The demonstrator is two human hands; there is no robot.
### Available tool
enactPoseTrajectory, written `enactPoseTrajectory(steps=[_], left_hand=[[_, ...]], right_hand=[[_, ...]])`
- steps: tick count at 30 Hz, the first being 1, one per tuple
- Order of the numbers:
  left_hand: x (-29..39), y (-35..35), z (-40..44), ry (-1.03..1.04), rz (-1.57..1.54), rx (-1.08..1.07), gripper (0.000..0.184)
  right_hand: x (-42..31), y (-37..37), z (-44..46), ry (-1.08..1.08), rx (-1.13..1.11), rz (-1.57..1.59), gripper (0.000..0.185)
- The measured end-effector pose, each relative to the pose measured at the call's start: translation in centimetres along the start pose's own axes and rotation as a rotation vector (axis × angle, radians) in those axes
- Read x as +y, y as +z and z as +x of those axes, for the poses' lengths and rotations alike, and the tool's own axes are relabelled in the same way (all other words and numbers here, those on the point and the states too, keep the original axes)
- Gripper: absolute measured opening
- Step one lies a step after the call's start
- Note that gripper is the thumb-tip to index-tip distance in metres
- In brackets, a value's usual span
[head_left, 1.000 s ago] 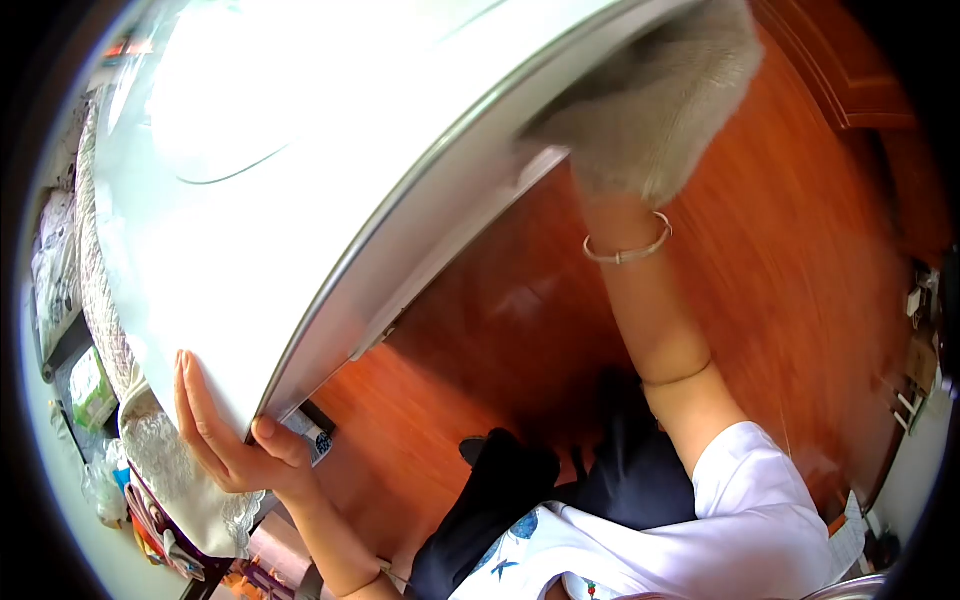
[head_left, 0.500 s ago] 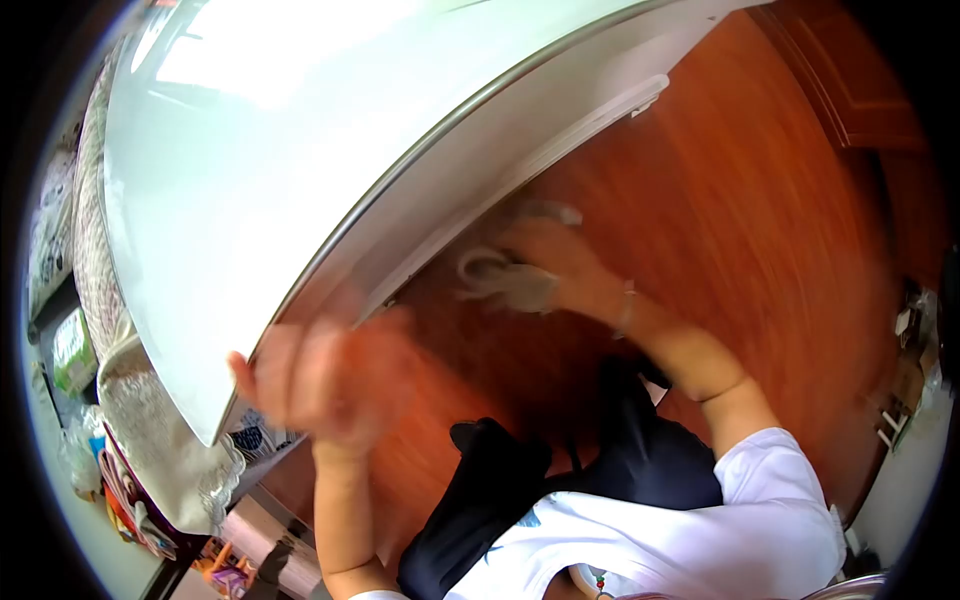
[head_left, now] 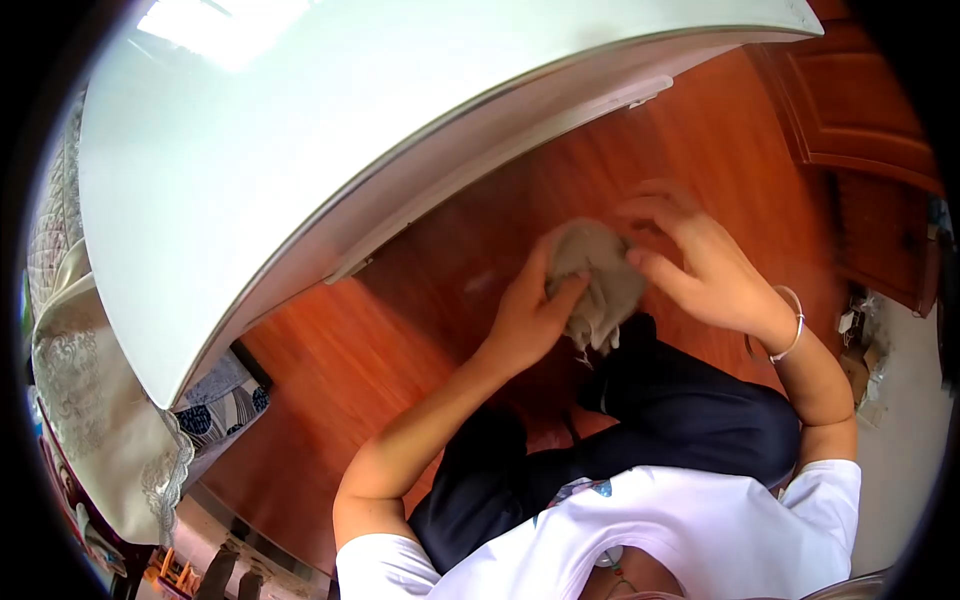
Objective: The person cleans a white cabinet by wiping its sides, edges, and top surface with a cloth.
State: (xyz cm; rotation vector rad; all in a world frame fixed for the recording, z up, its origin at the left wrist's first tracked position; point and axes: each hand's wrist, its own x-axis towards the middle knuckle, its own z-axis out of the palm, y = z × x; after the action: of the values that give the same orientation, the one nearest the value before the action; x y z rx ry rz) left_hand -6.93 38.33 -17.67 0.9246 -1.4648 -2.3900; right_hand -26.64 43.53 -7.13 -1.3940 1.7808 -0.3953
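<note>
i judged white counter [head_left: 400,80] biggest hazard: lifted arm could have knocked its edge. below, wood floor [head_left: 430,300]; then dark trousers [head_left: 690,395]. right hand [head_left: 655,235] curved, fingers spread, beside cloth [head_left: 605,265]. left hand [head_left: 535,315] pinched cloth under thumb, before knees; one-handed grip on limp folds could have let it slip floorward. counter's far side cut off; left fingers mostly hidden behind cloth; right fingertips blurred, so touching or just short, i couldn't tell.
</note>
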Motion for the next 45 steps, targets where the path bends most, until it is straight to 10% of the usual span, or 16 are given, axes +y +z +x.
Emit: enactPoseTrajectory(steps=[7,11,18,22,26,29,34,36,45], left_hand=[[-0.4,-0.5,-0.3,-0.149,-0.506,0.063,0.049],[0.7,-1.5,-0.2,-0.170,-0.277,-0.016,0.044],[4.8,-5.0,-3.3,0.789,0.872,0.531,0.027],[8.5,-5.9,-6.5,1.131,1.360,0.742,0.020],[10.2,-7.3,-8.6,1.123,1.646,0.964,0.032],[11.0,-8.3,-8.8,1.053,1.733,1.126,0.044],[11.9,-10.4,-9.1,1.044,1.598,1.248,0.041],[11.9,-11.6,-10.1,0.819,1.992,1.244,0.039],[11.8,-12.7,-8.3,1.016,1.938,1.272,0.043]], right_hand=[[1.5,6.8,2.1,-0.117,0.030,0.210,0.067],[3.6,8.8,4.7,-0.148,0.183,0.371,0.063],[5.1,8.4,7.2,-0.316,0.894,0.383,0.052],[5.0,6.3,10.4,-0.376,0.896,0.224,0.043],[2.3,9.8,12.6,-0.389,1.040,0.061,0.036],[-0.1,14.0,12.6,-0.538,0.521,0.081,0.036],[-0.1,13.7,12.6,-0.412,0.408,0.190,0.033],[3.0,10.5,12.7,-0.634,0.744,-0.153,0.038],[4.2,7.3,12.2,-0.316,0.904,-0.086,0.039]])
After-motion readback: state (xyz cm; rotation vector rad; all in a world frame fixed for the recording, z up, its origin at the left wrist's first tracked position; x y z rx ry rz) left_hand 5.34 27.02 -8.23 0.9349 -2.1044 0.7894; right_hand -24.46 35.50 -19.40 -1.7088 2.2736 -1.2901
